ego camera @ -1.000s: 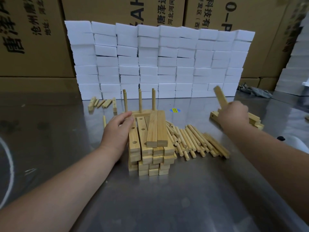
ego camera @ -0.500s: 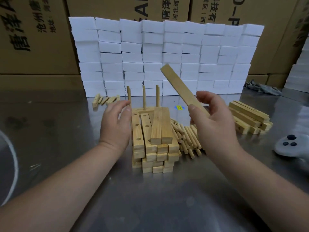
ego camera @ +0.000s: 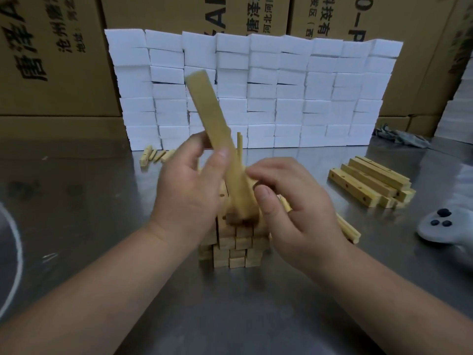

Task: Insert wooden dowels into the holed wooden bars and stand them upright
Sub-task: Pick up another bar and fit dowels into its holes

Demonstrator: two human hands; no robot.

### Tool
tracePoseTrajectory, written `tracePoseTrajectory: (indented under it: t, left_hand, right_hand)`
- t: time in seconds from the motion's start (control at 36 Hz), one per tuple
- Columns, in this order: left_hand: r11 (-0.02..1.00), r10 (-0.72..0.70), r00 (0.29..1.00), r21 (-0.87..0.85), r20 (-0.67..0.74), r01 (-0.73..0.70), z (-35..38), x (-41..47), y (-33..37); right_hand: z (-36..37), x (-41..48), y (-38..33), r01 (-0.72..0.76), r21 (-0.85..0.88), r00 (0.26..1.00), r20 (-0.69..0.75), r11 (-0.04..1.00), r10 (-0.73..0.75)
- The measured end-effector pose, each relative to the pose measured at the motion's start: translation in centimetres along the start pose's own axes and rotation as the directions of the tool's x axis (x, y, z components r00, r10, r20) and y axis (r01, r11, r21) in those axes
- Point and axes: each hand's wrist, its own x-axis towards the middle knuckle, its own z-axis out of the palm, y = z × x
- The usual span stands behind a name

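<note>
A long wooden bar [ego camera: 215, 119] is raised above the stack of holed bars [ego camera: 235, 249], its top leaning up and to the left. My left hand [ego camera: 189, 193] grips the bar's middle, thumb pressed on its front face. My right hand [ego camera: 297, 208] pinches the bar's lower end between thumb and fingers. Behind the hands, one upright dowel [ego camera: 239, 147] shows on the stack; the other dowels there are hidden. The loose dowels [ego camera: 348, 229] to the right of the stack are mostly covered by my right hand.
A second pile of holed bars [ego camera: 371, 183] lies at the right. A few short wooden pieces [ego camera: 153, 156] lie at the back left. A grey controller [ego camera: 442, 226] sits near the right edge. A wall of white foam blocks [ego camera: 281, 93] stands behind, with cardboard boxes beyond it.
My right hand brought a bar over from the right pile to above the stack. My left hand left the stack's side and took hold of the bar's middle.
</note>
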Motion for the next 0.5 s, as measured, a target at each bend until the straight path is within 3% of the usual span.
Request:
tracePoseTrajectory:
  t: [0.06,0.14,0.22,0.31,0.36,0.42,0.5]
  left_hand:
    - [0.991,-0.102,0.982,-0.102,-0.158,0.087,-0.2,0.7,0.0]
    - [0.958,-0.246,0.923,-0.218,-0.297,0.185,-1.2,1.9,-0.3]
    - [0.967,-0.256,0.890,-0.111,-0.377,0.231,-1.5,2.1,-1.2]
    - [0.951,-0.306,0.903,-0.058,-0.303,0.303,-1.3,1.5,-2.2]
    - [0.932,-0.361,0.905,-0.116,-0.225,0.343,-1.4,1.3,-2.5]
    - [0.930,-0.365,0.915,-0.112,-0.174,0.350,-1.5,1.2,-2.6]
    - [0.943,-0.330,0.934,-0.008,-0.139,0.332,-1.6,1.2,-2.8]
  right_hand:
    - [-0.5,0.1,0.5,-0.038,-0.055,0.999,-0.035,0.998,0.036]
    - [-1.8,0.7,2.2,-0.279,-0.156,0.955,-0.152,0.947,0.257]
    - [-2.9,0.9,5.1,-0.528,-0.414,0.830,-0.069,0.741,0.553]
    - [-3.4,0.5,7.3,-0.518,-0.691,0.616,0.106,0.503,0.780]
    - [-3.3,0.3,7.8,-0.476,-0.764,0.485,0.185,0.436,0.855]
    - [-3.1,0.1,8.0,-0.452,-0.785,0.427,0.225,0.422,0.876]
    - [-3.0,0.0,8.3,-0.424,-0.792,0.435,0.247,0.439,0.866]
